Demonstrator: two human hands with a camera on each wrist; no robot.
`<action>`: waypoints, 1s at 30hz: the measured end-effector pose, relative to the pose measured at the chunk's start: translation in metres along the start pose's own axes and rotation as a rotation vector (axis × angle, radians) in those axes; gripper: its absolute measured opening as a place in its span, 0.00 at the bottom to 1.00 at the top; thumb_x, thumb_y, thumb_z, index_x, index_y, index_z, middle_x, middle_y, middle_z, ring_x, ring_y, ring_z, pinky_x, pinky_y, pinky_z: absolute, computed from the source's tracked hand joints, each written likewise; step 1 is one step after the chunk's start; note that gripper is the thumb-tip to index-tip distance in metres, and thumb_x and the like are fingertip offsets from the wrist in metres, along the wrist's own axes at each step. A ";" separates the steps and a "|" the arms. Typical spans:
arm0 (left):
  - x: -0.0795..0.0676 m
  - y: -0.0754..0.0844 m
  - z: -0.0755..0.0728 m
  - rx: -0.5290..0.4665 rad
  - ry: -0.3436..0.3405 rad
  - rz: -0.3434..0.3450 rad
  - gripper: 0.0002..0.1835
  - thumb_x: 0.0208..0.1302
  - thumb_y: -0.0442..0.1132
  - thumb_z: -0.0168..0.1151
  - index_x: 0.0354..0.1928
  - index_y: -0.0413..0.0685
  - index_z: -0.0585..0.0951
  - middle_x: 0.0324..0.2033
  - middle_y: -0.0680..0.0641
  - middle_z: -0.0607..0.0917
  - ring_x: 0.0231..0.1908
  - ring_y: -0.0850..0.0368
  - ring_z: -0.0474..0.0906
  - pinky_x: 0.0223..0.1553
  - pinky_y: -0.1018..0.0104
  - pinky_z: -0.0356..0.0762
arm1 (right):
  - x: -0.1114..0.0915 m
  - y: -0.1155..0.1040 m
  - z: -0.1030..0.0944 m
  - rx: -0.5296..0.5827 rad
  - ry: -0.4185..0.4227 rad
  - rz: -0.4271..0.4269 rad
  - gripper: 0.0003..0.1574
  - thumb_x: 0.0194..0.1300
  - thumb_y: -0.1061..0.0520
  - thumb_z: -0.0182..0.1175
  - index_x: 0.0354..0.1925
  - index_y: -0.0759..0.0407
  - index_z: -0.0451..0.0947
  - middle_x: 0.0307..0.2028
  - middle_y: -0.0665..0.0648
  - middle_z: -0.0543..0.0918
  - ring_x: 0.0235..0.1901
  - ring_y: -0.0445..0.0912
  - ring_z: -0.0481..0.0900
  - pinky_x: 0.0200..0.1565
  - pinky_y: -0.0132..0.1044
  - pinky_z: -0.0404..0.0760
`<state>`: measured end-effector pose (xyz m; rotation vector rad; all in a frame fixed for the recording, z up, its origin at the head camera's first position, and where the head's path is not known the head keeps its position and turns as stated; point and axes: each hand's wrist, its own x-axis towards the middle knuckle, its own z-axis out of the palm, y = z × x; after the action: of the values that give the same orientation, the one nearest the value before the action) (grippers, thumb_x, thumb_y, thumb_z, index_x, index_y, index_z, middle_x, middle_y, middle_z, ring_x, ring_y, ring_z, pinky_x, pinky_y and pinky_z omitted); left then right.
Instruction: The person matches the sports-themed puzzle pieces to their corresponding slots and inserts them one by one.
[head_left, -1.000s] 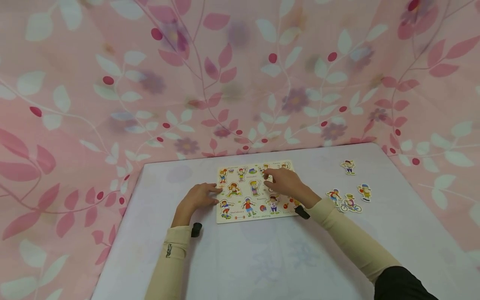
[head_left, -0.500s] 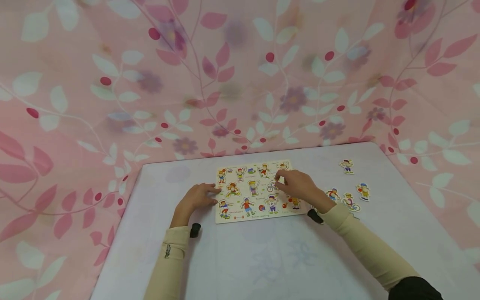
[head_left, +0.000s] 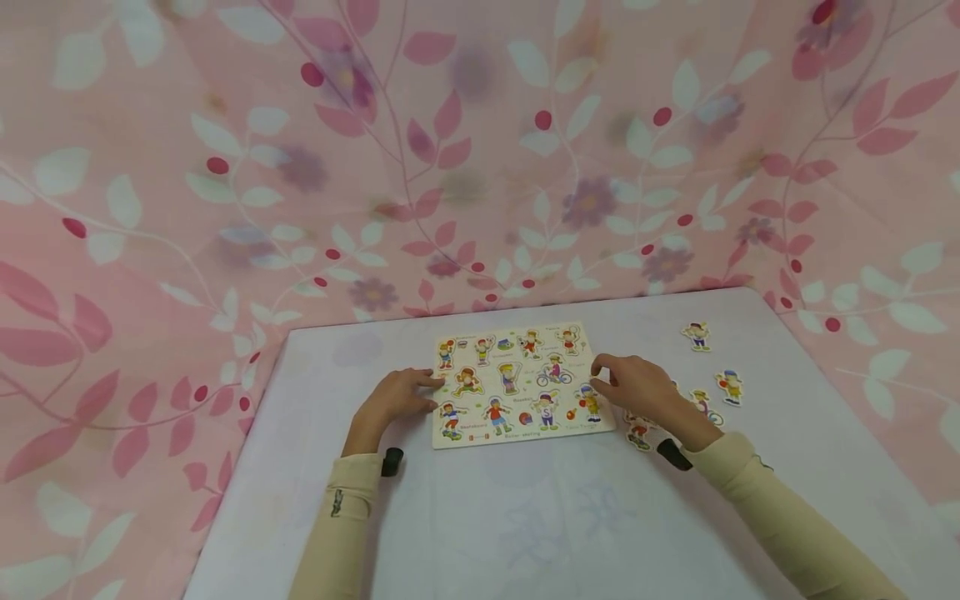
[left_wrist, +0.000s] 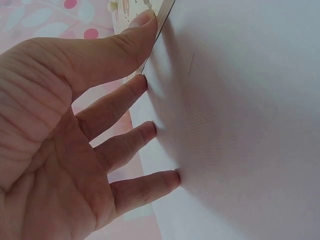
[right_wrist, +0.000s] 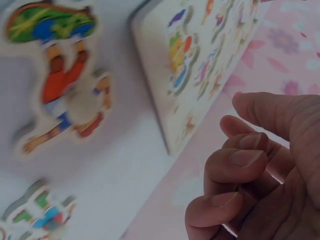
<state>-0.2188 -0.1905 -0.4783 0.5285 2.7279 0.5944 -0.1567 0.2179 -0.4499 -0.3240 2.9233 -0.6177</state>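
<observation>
A cream puzzle board (head_left: 480, 442) printed with sports figures lies on the white table. My left hand (head_left: 395, 396) rests at its left edge. In the left wrist view the thumb (left_wrist: 142, 25) lies on the board's rim, while the other fingers reach down to the tablecloth. Just off the board's right side hovers my right hand (head_left: 637, 387), its fingers loosely curled. Thumb and forefinger stand apart with nothing between them in the right wrist view. Below that hand lies a loose skateboarder puzzle piece (right_wrist: 65, 80); the hand and wrist partly cover pieces behind them.
Right of the board lie several loose pieces: a cyclist piece (head_left: 703, 407), one in a blue cap (head_left: 729, 387), and one farther back (head_left: 697, 336). A pink floral cloth (head_left: 450, 167) hangs behind the table (head_left: 517, 525).
My right hand has moved right, from over the board to beyond its right edge, uncovering the figures there. The skateboarder piece now shows under it. My left hand has stayed put.
</observation>
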 end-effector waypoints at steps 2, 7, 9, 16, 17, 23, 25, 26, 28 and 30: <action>0.000 0.000 0.000 -0.004 -0.003 -0.005 0.25 0.57 0.42 0.73 0.59 0.54 0.82 0.65 0.44 0.74 0.67 0.39 0.65 0.66 0.43 0.60 | -0.005 0.006 -0.002 -0.004 -0.008 0.019 0.13 0.67 0.51 0.63 0.48 0.54 0.79 0.23 0.50 0.74 0.19 0.45 0.69 0.20 0.36 0.68; 0.000 0.001 0.000 -0.010 -0.001 -0.006 0.25 0.57 0.42 0.73 0.59 0.54 0.82 0.65 0.44 0.74 0.67 0.38 0.65 0.66 0.43 0.60 | -0.019 0.022 -0.007 -0.015 0.003 0.049 0.15 0.67 0.52 0.63 0.49 0.55 0.78 0.24 0.51 0.74 0.20 0.45 0.69 0.20 0.37 0.68; 0.000 0.001 0.001 -0.010 0.001 -0.001 0.25 0.57 0.42 0.73 0.59 0.54 0.82 0.65 0.44 0.75 0.67 0.38 0.65 0.66 0.43 0.60 | -0.025 0.029 -0.008 -0.014 0.012 0.059 0.15 0.67 0.52 0.63 0.49 0.55 0.78 0.23 0.50 0.74 0.19 0.45 0.68 0.19 0.36 0.67; 0.001 0.001 0.002 0.000 0.002 -0.007 0.25 0.57 0.42 0.73 0.59 0.54 0.83 0.65 0.45 0.75 0.67 0.39 0.65 0.66 0.43 0.61 | -0.045 0.050 -0.014 0.031 0.042 0.100 0.15 0.67 0.52 0.63 0.49 0.57 0.78 0.23 0.51 0.73 0.19 0.45 0.68 0.19 0.37 0.67; 0.001 0.000 0.002 0.002 0.002 -0.008 0.25 0.57 0.42 0.73 0.59 0.54 0.83 0.65 0.45 0.75 0.67 0.39 0.65 0.66 0.43 0.61 | -0.048 0.053 -0.014 0.041 0.044 0.112 0.15 0.67 0.52 0.63 0.49 0.57 0.77 0.23 0.51 0.73 0.19 0.45 0.68 0.20 0.37 0.67; 0.001 0.001 0.001 0.000 0.007 -0.007 0.25 0.56 0.42 0.74 0.59 0.54 0.83 0.65 0.45 0.75 0.67 0.39 0.66 0.66 0.44 0.61 | -0.062 0.069 -0.014 0.056 0.081 0.145 0.14 0.67 0.51 0.62 0.48 0.56 0.78 0.20 0.50 0.72 0.18 0.45 0.68 0.19 0.37 0.65; 0.001 0.001 0.001 -0.001 0.005 -0.010 0.25 0.56 0.42 0.74 0.59 0.54 0.83 0.65 0.45 0.75 0.67 0.39 0.65 0.66 0.43 0.61 | -0.067 0.074 -0.013 0.052 0.102 0.133 0.14 0.67 0.51 0.62 0.46 0.56 0.78 0.19 0.49 0.71 0.17 0.45 0.67 0.18 0.37 0.64; 0.001 0.001 0.001 0.001 0.004 -0.014 0.25 0.56 0.42 0.74 0.59 0.54 0.83 0.65 0.45 0.75 0.67 0.39 0.65 0.66 0.43 0.61 | -0.069 0.076 -0.013 0.049 0.107 0.129 0.13 0.67 0.51 0.62 0.46 0.56 0.78 0.19 0.49 0.71 0.18 0.44 0.67 0.18 0.37 0.64; 0.001 0.001 0.001 0.004 0.002 -0.015 0.25 0.56 0.42 0.74 0.59 0.54 0.83 0.65 0.45 0.75 0.67 0.39 0.65 0.66 0.43 0.61 | -0.074 0.081 -0.012 0.046 0.115 0.128 0.14 0.67 0.51 0.62 0.46 0.57 0.78 0.20 0.49 0.71 0.18 0.44 0.67 0.18 0.37 0.64; 0.001 0.001 0.001 0.010 0.004 -0.012 0.25 0.56 0.42 0.74 0.59 0.54 0.83 0.65 0.45 0.75 0.67 0.39 0.66 0.66 0.43 0.61 | -0.078 0.085 -0.012 0.049 0.114 0.138 0.14 0.67 0.51 0.62 0.46 0.58 0.78 0.21 0.49 0.71 0.20 0.45 0.67 0.19 0.38 0.64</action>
<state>-0.2193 -0.1887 -0.4789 0.5132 2.7371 0.5798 -0.0987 0.3166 -0.4675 -0.0832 2.9999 -0.7083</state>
